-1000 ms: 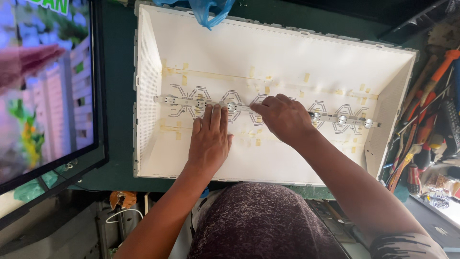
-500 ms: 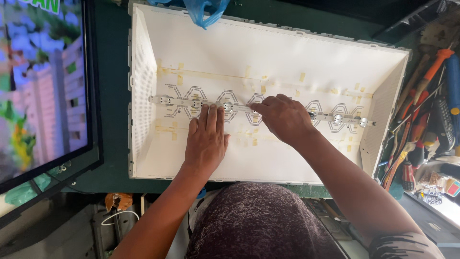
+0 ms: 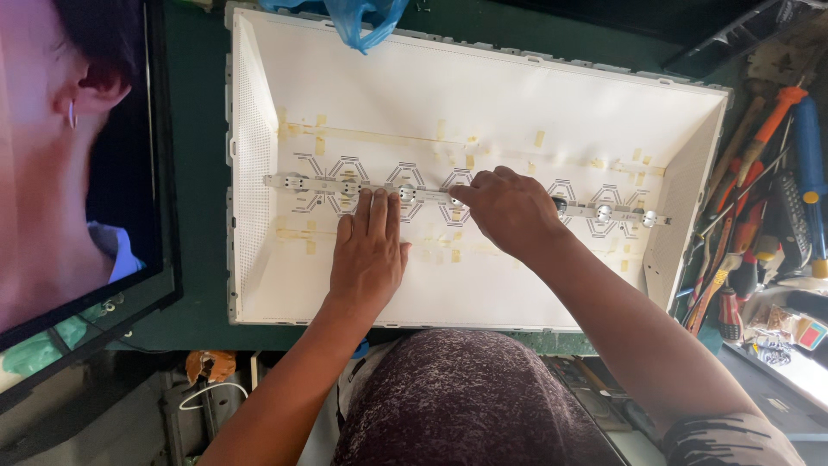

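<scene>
A white open display tray (image 3: 448,86) with sloping side walls fills the middle of the green worktop (image 3: 203,216), its floor a white reflector sheet marked with yellowish tape patches. To its left stands a switched-on television screen (image 3: 78,155) showing a picture. Along the right edge of the worktop lies a clutter of hand tools (image 3: 759,198), among them orange, red and blue handles. A crumpled blue plastic bag (image 3: 366,17) hangs over the tray's far rim. Across the tray floor runs 1 long narrow LED strip (image 3: 319,184) with small round lenses spaced along it, reaching from near the left wall almost to the right wall. The left hand (image 3: 369,255) lies flat, palm down, fingers straight and close together, its fingertips resting against the strip near its middle and gripping nothing. The right hand (image 3: 509,211) sits just beside it on the strip, fingers curled downward over it; whether they actually pinch the strip cannot be told.
</scene>
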